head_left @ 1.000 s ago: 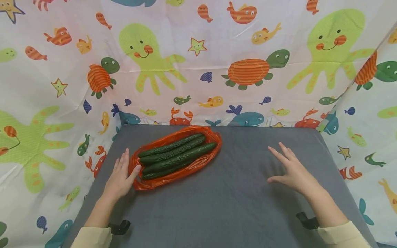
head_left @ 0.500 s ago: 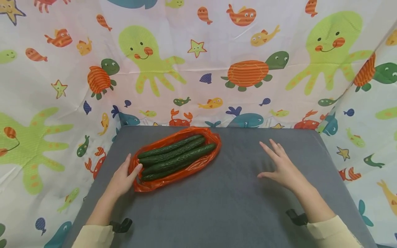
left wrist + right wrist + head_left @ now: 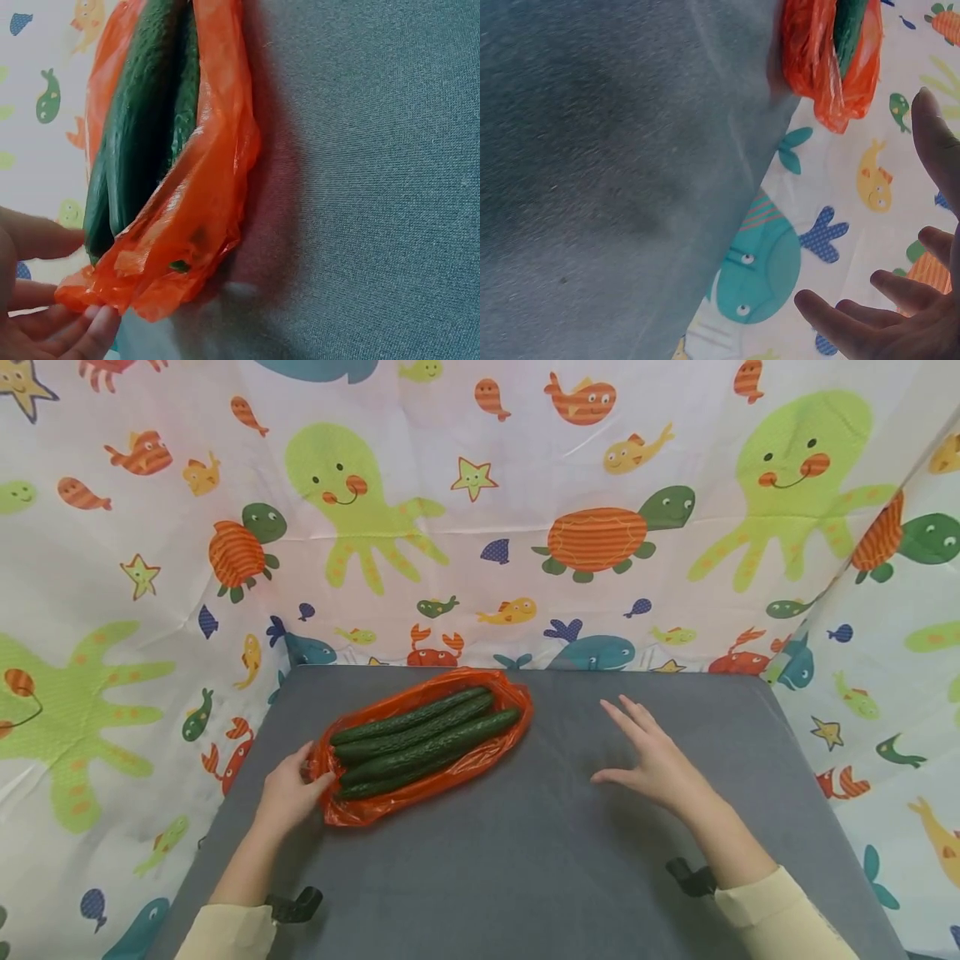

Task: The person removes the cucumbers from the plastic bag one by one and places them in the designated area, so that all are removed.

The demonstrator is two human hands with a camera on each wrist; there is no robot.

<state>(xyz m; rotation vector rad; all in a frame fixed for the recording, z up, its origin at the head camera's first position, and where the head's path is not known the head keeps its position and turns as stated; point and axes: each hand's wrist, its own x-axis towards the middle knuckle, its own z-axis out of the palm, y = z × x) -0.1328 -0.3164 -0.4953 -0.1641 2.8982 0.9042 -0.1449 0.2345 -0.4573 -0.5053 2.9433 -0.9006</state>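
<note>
Several long green cucumbers (image 3: 427, 752) lie side by side in an orange plastic bag (image 3: 450, 763), whose top is open. At the bag's left end, my left hand (image 3: 287, 793) holds the rim, thumb on the near side and fingers curled at the edge. Up close in the left wrist view, the fingertips (image 3: 97, 330) touch the crumpled end of the bag, and the thumb is by the cucumber ends. My right hand (image 3: 648, 764) hovers apart from the bag, to its right, fingers spread and holding nothing. In the right wrist view its fingers (image 3: 832, 319) are extended.
The bag lies on a grey tabletop (image 3: 480, 877), toward the back left. A white curtain (image 3: 517, 460) printed with sea animals hangs behind and at both sides. Dark straps (image 3: 295, 906) show at both wrists, beside pale yellow sleeves.
My left hand's fingers have curled in around the bag's left end. My right hand has moved left, closer to the bag, still spread. The bag stays about where it was.
</note>
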